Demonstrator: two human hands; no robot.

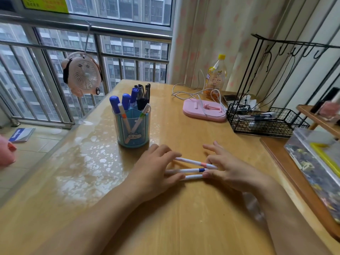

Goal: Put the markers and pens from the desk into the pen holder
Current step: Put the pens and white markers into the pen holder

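Three white markers lie side by side on the wooden desk (pixel 110 208): one with a pink band (pixel 191 161), one with a blue band (pixel 189 170), and a third (pixel 193 177) nearest me. My left hand (pixel 156 172) covers their left ends, fingers curled over them. My right hand (pixel 228 168) touches their right ends with thumb and fingertips. The blue pen holder (pixel 133 129) stands just behind my left hand, with several blue markers, black pens and two white markers in it.
A pink phone stand (pixel 204 110) with white cables sits at the back. A black wire basket (pixel 261 122) and rack stand at the right. A clear box (pixel 316 162) lies on the right shelf. A bottle (pixel 217 76) stands by the curtain.
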